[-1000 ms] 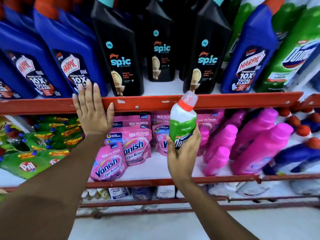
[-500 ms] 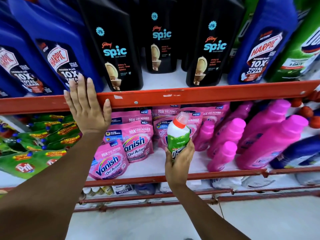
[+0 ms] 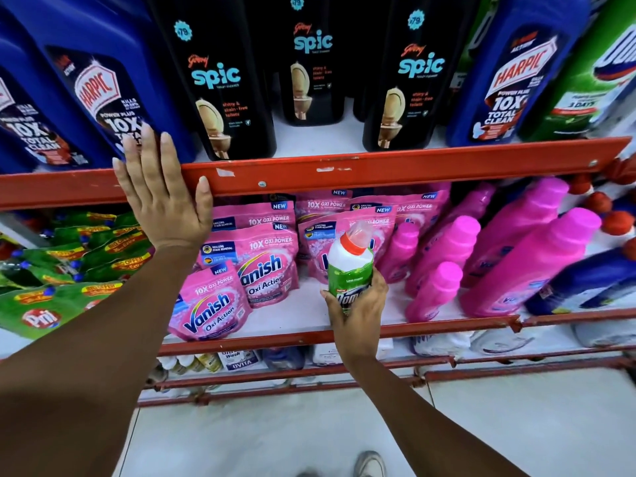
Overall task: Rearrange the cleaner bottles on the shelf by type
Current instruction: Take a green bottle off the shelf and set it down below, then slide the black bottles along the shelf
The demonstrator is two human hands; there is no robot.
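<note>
My right hand (image 3: 358,304) grips a small green and white Domex bottle (image 3: 350,266) with a red collar and clear cap, held upright in front of the middle shelf. My left hand (image 3: 161,197) lies flat, fingers spread, on the red rail (image 3: 378,166) of the upper shelf, its fingertips against a blue Harpic bottle (image 3: 103,87). Black Spic bottles (image 3: 213,80) stand in the middle of the upper shelf. Another blue Harpic bottle (image 3: 512,74) and a large green Domex bottle (image 3: 599,70) stand to the right.
Pink Vanish pouches (image 3: 265,263) and pink bottles (image 3: 530,256) fill the middle shelf, with green Pril pouches (image 3: 51,304) to the left and blue bottles with red caps (image 3: 592,280) at the far right. Lower red rails hold white containers. A shoe (image 3: 370,463) shows on the pale floor.
My right hand has lowered the small Domex bottle from the upper rail to the middle shelf level. The view has moved closer to the shelf. My left hand stays on the rail.
</note>
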